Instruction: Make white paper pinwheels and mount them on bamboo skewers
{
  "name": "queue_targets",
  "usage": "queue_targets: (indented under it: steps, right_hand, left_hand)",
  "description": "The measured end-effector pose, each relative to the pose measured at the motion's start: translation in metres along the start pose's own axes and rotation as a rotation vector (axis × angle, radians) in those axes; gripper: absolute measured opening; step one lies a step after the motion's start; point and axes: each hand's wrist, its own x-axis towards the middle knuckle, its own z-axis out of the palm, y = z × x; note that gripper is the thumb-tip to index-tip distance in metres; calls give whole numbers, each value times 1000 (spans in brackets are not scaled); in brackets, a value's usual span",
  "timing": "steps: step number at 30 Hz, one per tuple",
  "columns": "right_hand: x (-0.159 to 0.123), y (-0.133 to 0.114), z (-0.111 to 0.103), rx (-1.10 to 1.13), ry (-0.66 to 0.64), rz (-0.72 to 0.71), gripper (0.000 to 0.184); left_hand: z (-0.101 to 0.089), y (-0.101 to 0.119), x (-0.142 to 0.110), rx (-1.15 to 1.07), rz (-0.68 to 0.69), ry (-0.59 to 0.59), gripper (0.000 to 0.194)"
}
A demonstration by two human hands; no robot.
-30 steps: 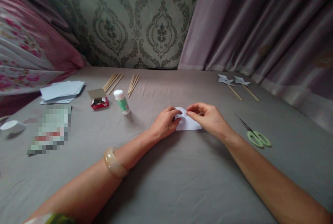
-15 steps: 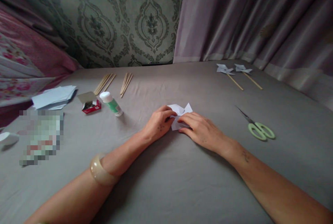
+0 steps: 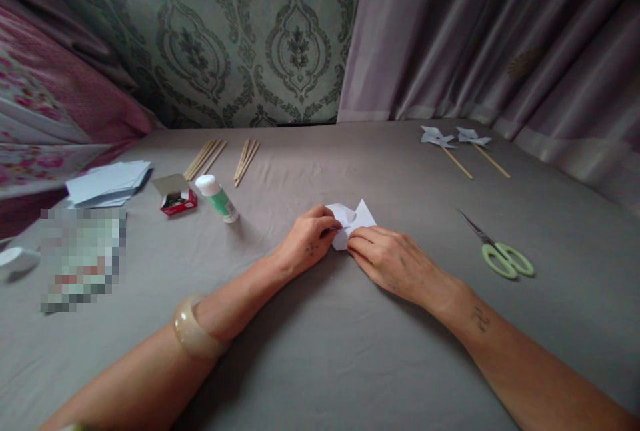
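A small white folded paper piece (image 3: 354, 219) lies on the grey cloth (image 3: 320, 351) in the middle. My left hand (image 3: 307, 244) pinches its left side with curled fingers. My right hand (image 3: 393, 261) lies over its lower right part, fingers pressed together on the paper. Two pointed flaps of the paper stick up beyond my fingers.
A glue stick (image 3: 217, 197) and a small red box (image 3: 176, 199) lie to the left, with wooden sticks (image 3: 225, 157) behind and a stack of white paper (image 3: 107, 183) further left. Green-handled scissors (image 3: 500, 256) lie right. Two paper pinwheels on sticks (image 3: 460, 144) sit far right.
My right hand has come down from a raised pinch to rest flat over the paper's lower right. The paper's flaps now stand folded up. The view shifted slightly.
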Motion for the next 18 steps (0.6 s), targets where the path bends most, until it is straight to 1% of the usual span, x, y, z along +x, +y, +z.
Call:
queue_targets:
  steps: [5,9,12,15,18]
  right_hand:
    - [0,-4,-4,69,5,104,17]
    - [2,-3,-2,247,73,255,13]
    - [4,-1,1,363,124,306,14]
    - [5,0,5,387,163,362,15]
    - [6,1,8,369,175,453,15]
  left_hand:
    - [0,1,0,14,-22,4,21]
    - [1,2,-2,28,-3,-8,23]
    - [2,1,-3,53,43,-24,24]
    - [3,1,-3,80,74,-38,25]
    - [3,-1,-4,100,106,-34,24]
